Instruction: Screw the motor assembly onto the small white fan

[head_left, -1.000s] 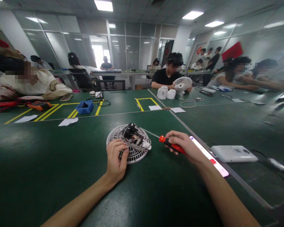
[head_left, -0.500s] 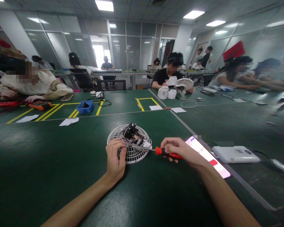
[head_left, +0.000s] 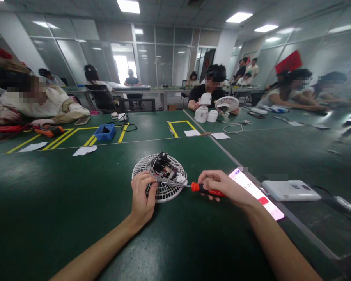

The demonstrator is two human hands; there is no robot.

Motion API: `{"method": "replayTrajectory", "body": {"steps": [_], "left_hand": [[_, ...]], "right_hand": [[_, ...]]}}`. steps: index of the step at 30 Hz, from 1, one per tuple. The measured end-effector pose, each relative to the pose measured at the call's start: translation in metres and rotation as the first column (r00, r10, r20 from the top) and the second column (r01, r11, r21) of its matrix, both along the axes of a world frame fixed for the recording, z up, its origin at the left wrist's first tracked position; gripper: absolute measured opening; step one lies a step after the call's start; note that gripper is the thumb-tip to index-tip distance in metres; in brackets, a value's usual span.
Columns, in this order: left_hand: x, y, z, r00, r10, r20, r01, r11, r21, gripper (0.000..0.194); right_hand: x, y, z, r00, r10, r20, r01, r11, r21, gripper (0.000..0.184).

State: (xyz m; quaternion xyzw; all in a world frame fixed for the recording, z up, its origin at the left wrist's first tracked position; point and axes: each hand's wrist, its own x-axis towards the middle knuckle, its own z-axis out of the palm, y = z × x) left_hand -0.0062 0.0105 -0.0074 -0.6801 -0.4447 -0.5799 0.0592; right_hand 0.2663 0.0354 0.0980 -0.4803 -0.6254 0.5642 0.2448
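A round white fan grille [head_left: 140, 166] lies on the green table, with a black motor assembly [head_left: 163, 159] and loose wires on top of it. My right hand [head_left: 213, 184] is closed around the red and black handle of a screwdriver [head_left: 195, 187]. Its metal shaft points left across the grille's near edge, towards the fingers of my other hand. At that edge my left hand [head_left: 143, 191] is pinched by the shaft's tip; what lies between thumb and fingers is too small and covered to make out.
A lit phone [head_left: 254, 193] lies beneath my right forearm, with a white power bank [head_left: 291, 190] and cable beyond it. Farther off are a blue bin [head_left: 104, 132], paper slips and yellow tape. Across the table, a person [head_left: 209, 88] handles white fan parts [head_left: 201, 114].
My hands, the screwdriver and the fan grille hold almost the same place. Across the table, the person's white part has moved left and slightly down. The phone's digits have advanced.
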Motion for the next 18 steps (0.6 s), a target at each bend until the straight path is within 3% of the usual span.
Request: {"method": "replayTrajectory", "body": {"steps": [18], "left_hand": [[0.002, -0.0036, 0.0026, 0.998, -0.07, -0.012, 0.07, 0.997, 0.022, 0.014]], "right_hand": [[0.0078, 0.0032, -0.0033, 0.998, 0.065, -0.003, -0.065, 0.998, 0.004, 0.021]]}}
